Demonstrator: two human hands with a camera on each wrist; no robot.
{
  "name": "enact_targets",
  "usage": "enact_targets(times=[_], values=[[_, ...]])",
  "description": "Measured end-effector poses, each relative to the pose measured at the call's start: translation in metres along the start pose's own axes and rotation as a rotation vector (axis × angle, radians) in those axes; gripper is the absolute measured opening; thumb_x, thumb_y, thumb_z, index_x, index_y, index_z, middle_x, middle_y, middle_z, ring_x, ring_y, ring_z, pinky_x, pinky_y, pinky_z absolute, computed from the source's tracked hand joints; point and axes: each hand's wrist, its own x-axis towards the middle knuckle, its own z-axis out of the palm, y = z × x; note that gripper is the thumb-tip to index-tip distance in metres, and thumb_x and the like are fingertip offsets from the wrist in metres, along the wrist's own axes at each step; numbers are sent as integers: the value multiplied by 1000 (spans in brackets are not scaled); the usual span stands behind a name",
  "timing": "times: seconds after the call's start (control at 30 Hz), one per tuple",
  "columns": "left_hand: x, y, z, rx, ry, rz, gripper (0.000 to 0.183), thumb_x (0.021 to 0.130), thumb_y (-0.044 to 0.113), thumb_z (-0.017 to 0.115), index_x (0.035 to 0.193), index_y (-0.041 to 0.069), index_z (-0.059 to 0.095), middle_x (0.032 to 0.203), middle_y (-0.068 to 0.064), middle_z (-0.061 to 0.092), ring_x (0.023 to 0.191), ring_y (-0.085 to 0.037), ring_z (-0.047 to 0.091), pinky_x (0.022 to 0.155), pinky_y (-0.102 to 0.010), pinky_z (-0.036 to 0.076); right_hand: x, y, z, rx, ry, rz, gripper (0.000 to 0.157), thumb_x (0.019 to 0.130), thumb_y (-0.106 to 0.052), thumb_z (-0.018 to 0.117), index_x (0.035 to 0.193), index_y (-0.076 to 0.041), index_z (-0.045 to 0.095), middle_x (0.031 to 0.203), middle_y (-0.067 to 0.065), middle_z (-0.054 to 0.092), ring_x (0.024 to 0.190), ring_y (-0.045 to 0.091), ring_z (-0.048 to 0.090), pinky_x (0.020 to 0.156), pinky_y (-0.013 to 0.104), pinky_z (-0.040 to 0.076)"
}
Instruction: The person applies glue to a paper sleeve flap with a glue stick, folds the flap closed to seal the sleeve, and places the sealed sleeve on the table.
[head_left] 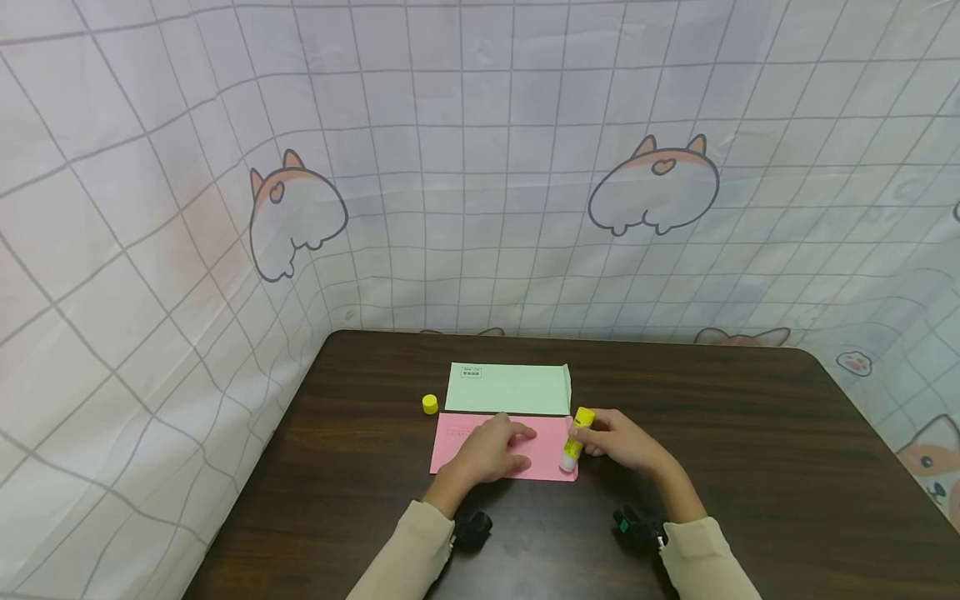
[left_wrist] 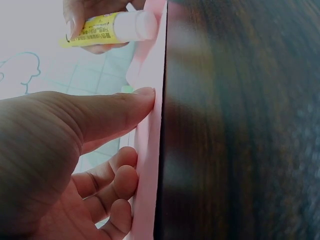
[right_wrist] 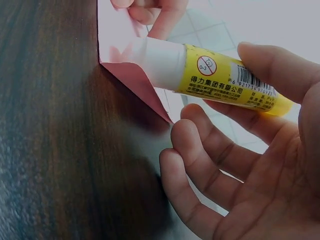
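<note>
head view shows the left hand (head_left: 489, 450) with its fingers spread and its tips resting on a pink envelope (head_left: 549, 450). to its right, the right hand (head_left: 621, 440) pinches a glue stick (head_left: 576, 439) between its thumb and fingers. the glue stick is yellow with black writing and a white end, and it leans over the pink envelope's right end. its white end seems to touch the pink paper by a curled flap (right_wrist: 137, 82). a pale green envelope (head_left: 508, 389) lies just behind the pink one, and what is inside them does not show. over on the left, a small yellow cap (head_left: 430, 404) sits near both envelopes on the dark brown table (head_left: 337, 467). behind hangs a white cloth (head_left: 480, 208) with gray lines and animal drawings. the left hand hides part of the pink envelope.
</note>
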Motion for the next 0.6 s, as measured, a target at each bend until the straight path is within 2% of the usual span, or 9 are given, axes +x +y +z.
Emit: enact_targets(times=[0.13, 0.4, 0.6], values=[[1, -1, 1, -4, -1, -2, 45, 87, 25, 82, 131, 21, 71, 91, 1, 53, 82, -12, 47, 67, -25, 39, -1, -1, -1, -13, -15, -17, 32, 102, -29, 63, 112, 1, 66, 98, 10, 67, 86, 25, 63, 80, 35, 56], [2, -3, 2, -4, -2, -4, 45, 87, 25, 82, 131, 23, 71, 91, 2, 52, 83, -12, 47, 67, -25, 39, -1, 1, -1, -31, -61, -58, 29, 102, -30, 62, 108, -3, 66, 95, 5, 68, 85, 21, 63, 77, 32, 56], [3, -3, 2, -2, -5, 1, 45, 87, 25, 82, 131, 23, 71, 90, 2, 52, 82, -12, 47, 67, -25, 39, 0, 4, -2, -40, -95, -81, 27, 102, -27, 62, 109, -1, 67, 96, 10, 68, 86, 22, 61, 77, 32, 55]])
